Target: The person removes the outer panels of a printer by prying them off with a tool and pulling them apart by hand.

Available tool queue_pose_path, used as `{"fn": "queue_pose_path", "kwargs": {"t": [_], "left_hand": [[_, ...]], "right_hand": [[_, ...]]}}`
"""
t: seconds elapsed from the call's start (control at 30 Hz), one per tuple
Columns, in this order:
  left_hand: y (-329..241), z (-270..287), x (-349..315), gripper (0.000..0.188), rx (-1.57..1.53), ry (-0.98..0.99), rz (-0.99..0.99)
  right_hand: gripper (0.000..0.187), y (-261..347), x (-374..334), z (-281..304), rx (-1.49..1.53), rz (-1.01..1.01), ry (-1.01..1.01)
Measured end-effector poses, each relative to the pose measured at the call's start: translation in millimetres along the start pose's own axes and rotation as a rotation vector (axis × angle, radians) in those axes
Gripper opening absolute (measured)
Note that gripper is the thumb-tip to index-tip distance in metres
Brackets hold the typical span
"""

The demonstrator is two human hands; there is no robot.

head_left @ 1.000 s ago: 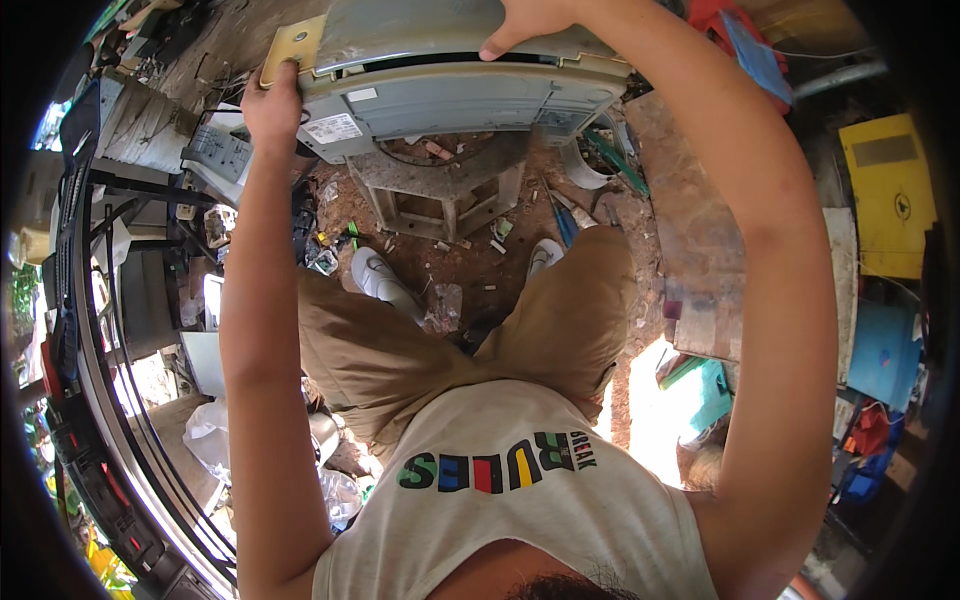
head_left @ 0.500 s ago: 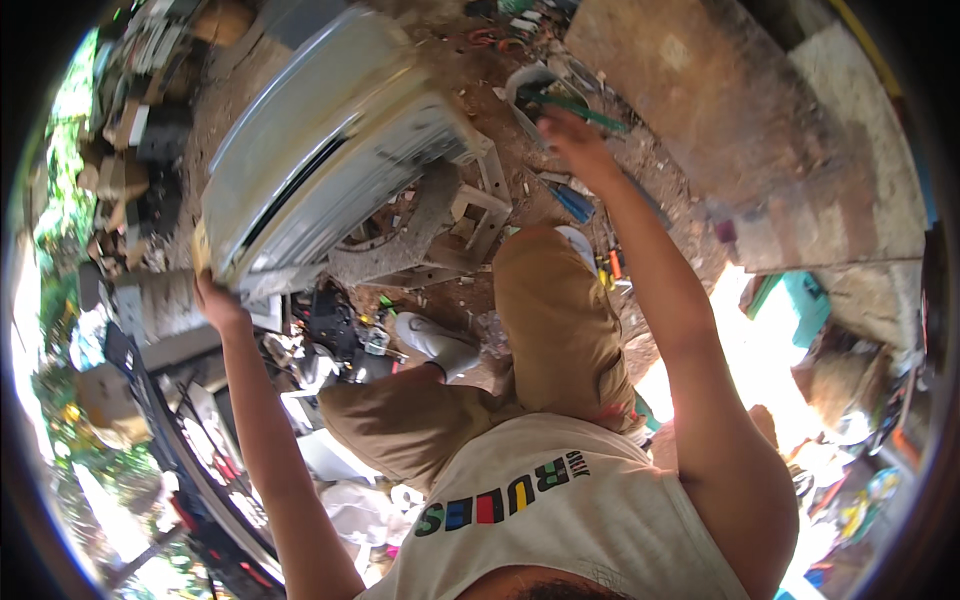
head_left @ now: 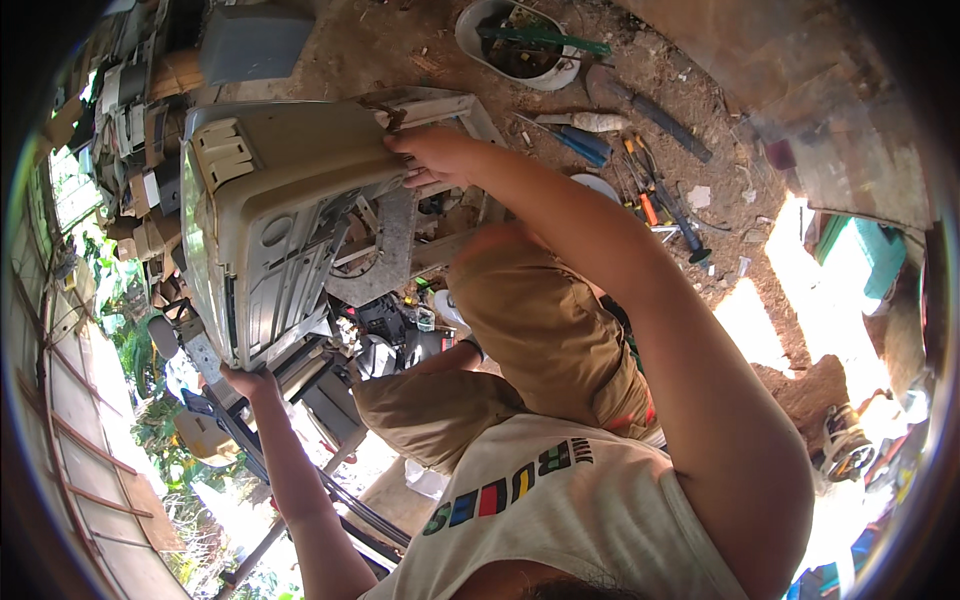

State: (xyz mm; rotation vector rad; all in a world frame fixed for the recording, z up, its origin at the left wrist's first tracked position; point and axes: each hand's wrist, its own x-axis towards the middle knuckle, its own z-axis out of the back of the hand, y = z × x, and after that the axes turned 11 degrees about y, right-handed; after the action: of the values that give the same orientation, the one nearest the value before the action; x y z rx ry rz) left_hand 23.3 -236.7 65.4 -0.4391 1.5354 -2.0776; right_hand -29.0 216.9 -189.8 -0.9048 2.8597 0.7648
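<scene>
A large grey-beige plastic casing (head_left: 300, 165), its ribbed inner side partly showing, stands tilted in front of me on the left. My left hand (head_left: 247, 383) is closed on its lower corner, the fingertips partly hidden behind the edge. At the far right corner, my right hand (head_left: 437, 155) has its fingers curled over the rim. A pale metal frame with a round cut-out (head_left: 385, 250) lies just right of the casing and partly beneath it. Dark machine parts (head_left: 385, 320) are on the ground between the frame and my legs.
An oval white tub (head_left: 467, 40) with a green strip across it is at the far side. Blue-handled tools (head_left: 585, 145), an orange-handled screwdriver (head_left: 648, 208) and a black-handled tool (head_left: 690, 240) lie right of my knee. Stacked scrap (head_left: 130, 150) fills the far left.
My right hand has moved left from near the tub onto the casing's corner. The casing has turned, bringing its side and ribbed inside into view. The head view has shifted too.
</scene>
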Motion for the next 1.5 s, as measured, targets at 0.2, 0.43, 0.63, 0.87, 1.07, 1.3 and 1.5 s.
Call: {"fn": "queue_pose_path", "kwargs": {"t": [0.2, 0.43, 0.63, 0.87, 1.07, 1.3, 1.5], "left_hand": [[3.8, 19.8, 21.5, 0.051, -0.012, 0.065, -0.016], [6.1, 11.7, 9.7, 0.043, -0.077, 0.106, -0.018], [5.4, 9.7, 7.4, 0.039, -0.08, 0.134, -0.002], [4.0, 21.2, 7.3, 0.041, -0.206, 0.263, 0.046], [28.0, 29.8, 0.3, 0.043, -0.381, 0.386, 0.031], [60.7, -19.3, -47.4, 0.055, -0.596, 0.411, 0.116], [103.0, -43.0, -44.9, 0.057, -0.845, 0.51, 0.177]], "right_hand": [[0.065, 5.9, 1.0, 4.2, 0.028, -0.039, 0.046], [0.054, 20.5, 7.1, -22.6, 0.097, -0.103, -0.138], [0.05, 20.8, 21.8, -44.2, 0.127, -0.057, -0.194], [0.061, 24.5, 2.0, -61.6, -0.082, 0.016, -0.241], [0.07, 65.8, -53.2, -115.0, -0.124, 0.203, -0.211], [0.074, 102.7, -81.8, -181.6, -0.621, 0.373, -0.224], [0.073, 110.6, -111.7, -254.8, -0.741, 0.473, -0.209]]}}
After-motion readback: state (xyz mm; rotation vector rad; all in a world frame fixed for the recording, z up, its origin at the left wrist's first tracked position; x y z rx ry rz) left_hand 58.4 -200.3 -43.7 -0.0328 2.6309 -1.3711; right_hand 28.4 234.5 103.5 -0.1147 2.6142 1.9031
